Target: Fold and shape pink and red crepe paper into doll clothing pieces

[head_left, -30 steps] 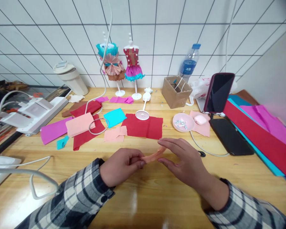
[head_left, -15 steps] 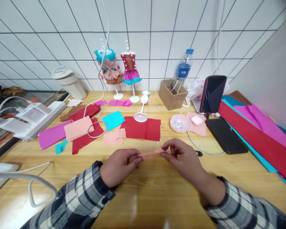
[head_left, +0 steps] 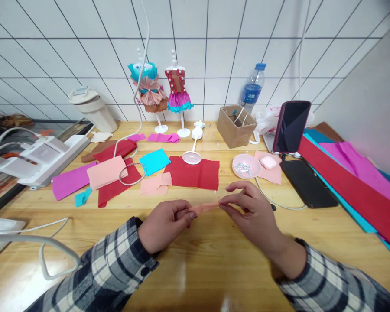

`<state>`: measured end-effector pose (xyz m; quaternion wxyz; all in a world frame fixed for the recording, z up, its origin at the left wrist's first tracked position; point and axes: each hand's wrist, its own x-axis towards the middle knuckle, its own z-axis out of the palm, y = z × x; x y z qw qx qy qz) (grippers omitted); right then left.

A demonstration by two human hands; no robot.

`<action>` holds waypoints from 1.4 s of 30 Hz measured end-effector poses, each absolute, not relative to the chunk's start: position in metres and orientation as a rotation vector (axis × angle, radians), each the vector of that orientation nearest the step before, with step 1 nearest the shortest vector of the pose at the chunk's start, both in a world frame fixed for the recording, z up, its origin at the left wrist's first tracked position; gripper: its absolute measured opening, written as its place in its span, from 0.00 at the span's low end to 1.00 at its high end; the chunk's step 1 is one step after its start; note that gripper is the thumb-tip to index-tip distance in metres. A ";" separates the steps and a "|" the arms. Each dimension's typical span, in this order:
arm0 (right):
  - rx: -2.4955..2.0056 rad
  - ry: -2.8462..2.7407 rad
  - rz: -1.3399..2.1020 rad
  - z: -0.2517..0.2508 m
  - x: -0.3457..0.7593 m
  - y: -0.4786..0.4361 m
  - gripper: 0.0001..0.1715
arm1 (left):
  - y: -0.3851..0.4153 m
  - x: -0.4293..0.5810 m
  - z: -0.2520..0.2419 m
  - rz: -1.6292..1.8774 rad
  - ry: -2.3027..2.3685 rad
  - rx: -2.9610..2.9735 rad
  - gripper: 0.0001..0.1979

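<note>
A narrow strip of peach crepe paper (head_left: 204,208) stretches between my two hands, just above the wooden table. My left hand (head_left: 165,225) pinches its left end between thumb and fingers. The right end sits between the thumb and index finger of my right hand (head_left: 251,216), whose other fingers are partly raised. Beyond the strip lies a dark red crepe paper piece (head_left: 195,174), with a small white dress-form stand (head_left: 195,145) lying on it. Peach scraps (head_left: 155,183) and a turquoise piece (head_left: 155,162) are to the left of it.
Two dressed mini dress forms (head_left: 178,89) stand at the wall beside a cardboard box (head_left: 236,128) and a water bottle (head_left: 252,89). A pink bowl of beads (head_left: 247,166) and a black phone (head_left: 308,183) lie right. Power strips (head_left: 52,162) and cables occupy the left.
My right hand has shifted its grip on the strip's right end, its middle and other fingers lifting away. The strip looks narrower. My left hand keeps its pinch.
</note>
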<state>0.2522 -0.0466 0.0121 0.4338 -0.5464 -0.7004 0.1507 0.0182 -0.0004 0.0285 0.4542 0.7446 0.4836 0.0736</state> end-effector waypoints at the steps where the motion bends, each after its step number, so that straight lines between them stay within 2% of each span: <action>1: -1.358 -1.760 0.330 0.012 0.252 -0.047 0.05 | -0.001 0.018 0.028 0.190 1.190 1.831 0.18; 6: -1.282 -1.884 0.096 0.017 0.252 -0.050 0.17 | -0.003 0.019 0.030 0.227 1.135 1.811 0.19; 11: -1.222 -2.067 0.046 0.020 0.249 -0.051 0.22 | -0.006 0.019 0.029 0.266 1.109 1.929 0.16; 17: -1.272 -2.041 0.085 0.017 0.248 -0.051 0.06 | -0.008 0.021 0.030 0.242 1.098 1.942 0.17; 22: -1.228 -2.115 0.117 0.020 0.247 -0.052 0.12 | -0.008 0.023 0.034 0.256 1.104 2.025 0.14; 26: -1.216 -2.117 0.065 0.021 0.245 -0.053 0.07 | -0.008 0.024 0.036 0.250 1.112 2.053 0.14; 30: -1.216 -2.127 0.046 0.020 0.245 -0.054 0.06 | -0.009 0.024 0.035 0.257 1.110 2.053 0.15; 35: -1.234 -2.084 0.171 0.018 0.245 -0.053 0.08 | -0.009 0.023 0.033 0.267 1.081 2.021 0.13; 38: -1.387 -1.885 0.358 0.015 0.247 -0.047 0.21 | -0.009 0.022 0.034 0.279 1.050 1.982 0.13; 39: -1.447 -1.789 0.469 0.014 0.249 -0.045 0.22 | -0.008 0.022 0.035 0.282 1.049 1.980 0.13; 42: -1.532 -1.530 0.819 0.011 0.252 -0.041 0.12 | -0.006 0.022 0.036 0.270 1.057 1.978 0.13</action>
